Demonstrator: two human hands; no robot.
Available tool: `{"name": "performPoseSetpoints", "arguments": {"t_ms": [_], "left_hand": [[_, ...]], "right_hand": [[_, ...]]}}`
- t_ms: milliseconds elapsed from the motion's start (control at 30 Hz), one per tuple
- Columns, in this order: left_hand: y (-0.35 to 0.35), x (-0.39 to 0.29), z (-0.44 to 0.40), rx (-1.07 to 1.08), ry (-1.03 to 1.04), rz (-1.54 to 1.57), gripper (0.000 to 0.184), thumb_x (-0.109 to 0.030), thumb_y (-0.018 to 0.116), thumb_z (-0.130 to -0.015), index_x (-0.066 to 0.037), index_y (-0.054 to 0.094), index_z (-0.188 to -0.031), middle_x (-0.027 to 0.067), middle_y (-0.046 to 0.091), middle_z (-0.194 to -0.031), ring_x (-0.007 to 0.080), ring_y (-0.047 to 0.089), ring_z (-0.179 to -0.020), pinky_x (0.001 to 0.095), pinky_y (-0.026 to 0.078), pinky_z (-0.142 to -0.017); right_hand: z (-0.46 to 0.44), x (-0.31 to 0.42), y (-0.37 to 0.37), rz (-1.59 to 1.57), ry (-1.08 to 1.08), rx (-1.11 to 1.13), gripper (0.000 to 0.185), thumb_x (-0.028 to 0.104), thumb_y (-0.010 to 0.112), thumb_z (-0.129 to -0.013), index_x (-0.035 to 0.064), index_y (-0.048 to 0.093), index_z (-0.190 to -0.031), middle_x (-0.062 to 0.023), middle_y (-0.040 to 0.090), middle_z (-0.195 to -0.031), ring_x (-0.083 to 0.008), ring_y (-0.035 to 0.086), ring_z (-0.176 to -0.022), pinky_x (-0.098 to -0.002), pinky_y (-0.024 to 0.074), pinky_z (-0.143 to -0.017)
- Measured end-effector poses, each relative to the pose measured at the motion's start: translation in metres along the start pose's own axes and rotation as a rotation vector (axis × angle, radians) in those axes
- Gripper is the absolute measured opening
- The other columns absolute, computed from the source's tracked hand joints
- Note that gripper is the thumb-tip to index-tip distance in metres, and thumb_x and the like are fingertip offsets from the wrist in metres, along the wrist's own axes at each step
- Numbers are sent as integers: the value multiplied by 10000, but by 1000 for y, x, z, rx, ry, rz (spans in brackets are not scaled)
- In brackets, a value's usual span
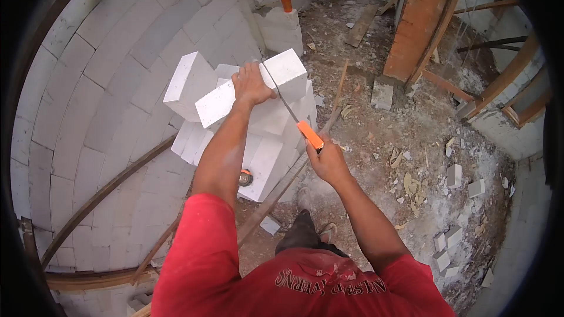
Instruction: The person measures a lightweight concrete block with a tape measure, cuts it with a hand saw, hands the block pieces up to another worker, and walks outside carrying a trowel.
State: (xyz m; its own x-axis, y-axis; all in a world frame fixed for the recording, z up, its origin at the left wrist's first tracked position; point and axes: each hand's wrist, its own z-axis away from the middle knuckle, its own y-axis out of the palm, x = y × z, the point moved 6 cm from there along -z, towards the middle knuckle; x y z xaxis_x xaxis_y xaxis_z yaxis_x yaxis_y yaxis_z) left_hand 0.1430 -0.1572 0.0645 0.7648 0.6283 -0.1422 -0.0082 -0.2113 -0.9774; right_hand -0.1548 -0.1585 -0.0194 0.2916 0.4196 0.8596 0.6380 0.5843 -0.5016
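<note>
Your shirt (320, 290) faces the block (286, 76) your left hand (251, 85) grips, likely steadying it against the saw (308, 132) your right hand (329, 161) clasps.

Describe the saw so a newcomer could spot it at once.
Find the stack of white blocks by the wall. Across its top block, beside the left hand, runs the saw, held by the right hand. Its orange handle and long dark blade stand out from the white blocks.

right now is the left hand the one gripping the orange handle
No, the right hand grips the orange handle, while the left hand rests on top of the white block.
</note>
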Motion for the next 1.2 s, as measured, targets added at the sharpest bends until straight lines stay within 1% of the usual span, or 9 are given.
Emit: {"name": "performPoseSetpoints", "arguments": {"t_ms": [167,267,367,567,667,767,833,1067,1200], "left_hand": [[9,3,1,40,-6,48,967,-355,914,-506,-59,526,-1341,98,541,-1335,298,457,-1312,460,286,-1133],[5,-1,8,9,7,45,948,-360,914,-504,-62,540,-1322,105,537,-1334,302,451,-1316,458,286,-1133],[8,4,7,27,-26,27,1097,-372,926,-496,-56,472,-1443,118,535,-1362,318,466,-1317,479,322,-1116],[14,12,-25,202,-135,107,1201,-673,877,-550,-61,441,-1487,138,487,-1489,317,393,-1432,546,298,-1146],[8,-13,-25,121,-50,41,1237,-794,812,-561,-71,443,-1495,149,473,-1517,333,372,-1457,595,291,-1150],[17,-9,-43,67,-72,61,1138,-762,834,-567,-88,522,-1430,125,500,-1461,319,403,-1423,594,302,-1141],[13,-7,-40,98,-89,79,1079,-728,845,-579,-96,549,-1402,115,499,-1433,300,434,-1381,574,311,-1136],[22,2,-49,69,-58,45,1123,-713,829,-593,-83,500,-1463,124,511,-1464,327,381,-1451,622,284,-1148],[11,2,-52,128,-82,66,1137,-713,824,-594,-82,483,-1476,133,514,-1484,328,389,-1449,619,272,-1157]], "right_hand": [[174,-14,-49,-65,107,0,383,240,640,-987,-9,571,-1269,-255,719,-907,-450,723,-879,-477,573,-778],[87,-5,-19,-49,67,27,410,278,638,-989,-30,578,-1254,-274,717,-924,-471,712,-883,-490,570,-779],[-6,4,6,-16,54,30,461,341,624,-998,-40,579,-1254,-298,709,-940,-500,689,-922,-520,551,-801],[-24,49,-14,-25,-68,62,555,423,583,-1013,-43,549,-1312,-335,691,-920,-515,673,-947,-542,532,-836],[-7,32,-3,42,13,74,580,421,562,-1020,-61,524,-1340,-337,691,-911,-523,674,-943,-530,534,-839],[84,10,-38,91,132,126,474,309,569,-1018,-68,558,-1305,-327,697,-911,-490,696,-946,-506,554,-830],[145,19,-64,29,55,63,423,254,588,-1004,-65,580,-1282,-322,700,-908,-473,708,-936,-498,565,-817],[-65,49,8,187,4,54,448,358,585,-1018,-73,586,-1142,-329,674,-811,-535,662,-810,-565,535,-734],[66,0,-34,8,145,110,337,233,605,-1004,-45,592,-1194,-276,702,-852,-453,720,-841,-485,565,-752]]}}
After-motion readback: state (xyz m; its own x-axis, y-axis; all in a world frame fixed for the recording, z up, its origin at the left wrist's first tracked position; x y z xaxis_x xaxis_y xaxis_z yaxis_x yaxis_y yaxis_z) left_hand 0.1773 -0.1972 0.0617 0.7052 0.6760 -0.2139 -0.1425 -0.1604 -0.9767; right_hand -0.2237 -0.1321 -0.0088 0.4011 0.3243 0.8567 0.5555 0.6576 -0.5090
